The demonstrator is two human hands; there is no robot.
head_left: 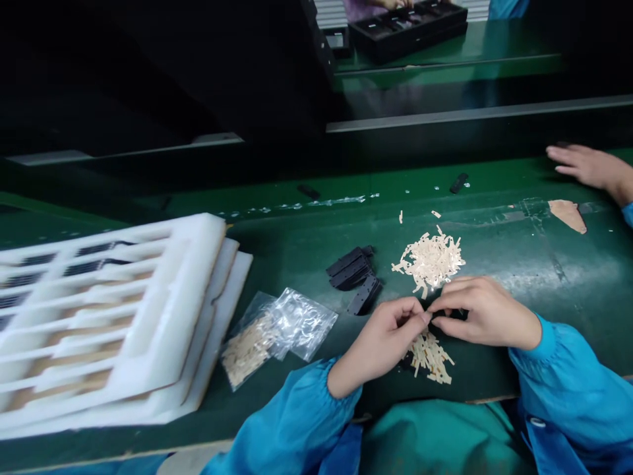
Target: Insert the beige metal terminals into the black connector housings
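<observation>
The left hand [380, 344] and right hand [483, 313] nearly meet, fingertips pinching a small black piece [448, 315], partly hidden, just above loose beige strips [430, 356] on the green tabletop [514, 264].

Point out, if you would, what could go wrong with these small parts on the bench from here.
The small black piece pinched between the left hand and right hand could slip and drop into the pale strips just below. Working this close, the hands could also nudge the loose pile of strips and scatter it, perhaps among the black parts beside it.
</observation>
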